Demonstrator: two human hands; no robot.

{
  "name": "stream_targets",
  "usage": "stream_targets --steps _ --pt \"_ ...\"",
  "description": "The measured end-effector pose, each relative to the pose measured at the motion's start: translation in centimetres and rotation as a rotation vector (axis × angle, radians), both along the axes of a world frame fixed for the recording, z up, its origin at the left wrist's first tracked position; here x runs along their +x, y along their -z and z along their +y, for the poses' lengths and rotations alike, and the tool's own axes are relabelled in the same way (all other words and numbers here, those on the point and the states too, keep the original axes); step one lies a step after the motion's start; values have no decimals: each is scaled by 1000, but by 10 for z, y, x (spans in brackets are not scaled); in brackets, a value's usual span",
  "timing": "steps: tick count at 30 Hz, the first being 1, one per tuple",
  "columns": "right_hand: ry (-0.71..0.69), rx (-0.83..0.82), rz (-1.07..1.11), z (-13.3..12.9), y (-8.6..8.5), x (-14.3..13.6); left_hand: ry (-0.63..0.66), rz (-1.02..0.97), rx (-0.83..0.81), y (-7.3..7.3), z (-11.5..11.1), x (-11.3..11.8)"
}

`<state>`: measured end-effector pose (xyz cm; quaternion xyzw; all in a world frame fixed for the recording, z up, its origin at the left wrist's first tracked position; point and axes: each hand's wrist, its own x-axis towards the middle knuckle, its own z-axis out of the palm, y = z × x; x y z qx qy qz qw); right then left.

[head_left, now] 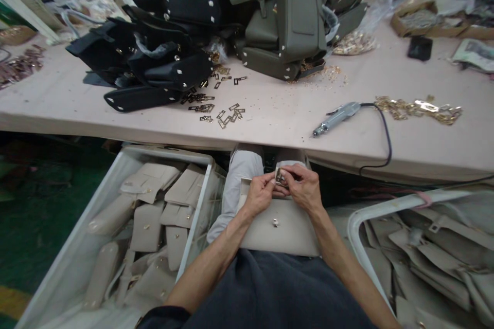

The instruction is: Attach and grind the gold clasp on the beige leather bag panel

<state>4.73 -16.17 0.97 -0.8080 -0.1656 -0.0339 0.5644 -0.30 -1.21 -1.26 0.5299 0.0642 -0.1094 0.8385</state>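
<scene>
Metal piece (278,176): small and gold-toned, held between your two hands, above the far part of the beige bag (280,239) on your lap; your grip covers some of it, so its full outline is hard to make out, and whether it is fixed to the bag cannot be told.
Bag edge: nearest you, overlapped by your dark shirt (293,293); a small metal clasp (275,222) shows just on your side of the hands.
Left hand (259,194): pinching the left side of the metal piece, fingers bent inward.
Right hand (304,185): thumb and forefinger pinching the same piece, almost touching your left hand.
Bins: the left bin (210,177) and the right bin (352,226), to either side of your hands, are cut off by the frame; the beige pieces inside overlap, hiding one another.
Bench (270,123): beyond your hands, with a power screwdriver (336,119) ahead and to their right, and loose metal frames (231,114) ahead and to their left.
Print: on the folded packet (474,55), far to the right of your hands, too blurred to read.
</scene>
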Motion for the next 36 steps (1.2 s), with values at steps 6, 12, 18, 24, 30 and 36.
stream_targets --steps 6,12,18,24,30,36 --pt "35 -35 -53 3 -1 -2 -19 -17 28 -2 -2 1" --pt "56 -65 -91 6 -6 -4 -25 -5 29 -3 -3 0" --pt "55 -55 -50 5 -4 -1 -42 0 38 -1 -5 -1" --pt "-170 84 162 -10 -1 11 -52 -10 30 -4 -5 -2" --pt "-473 50 184 -27 -9 32 -18 19 16 -11 -2 -2" --pt "-671 -4 254 -31 -18 50 -17 16 6 -8 0 -4"
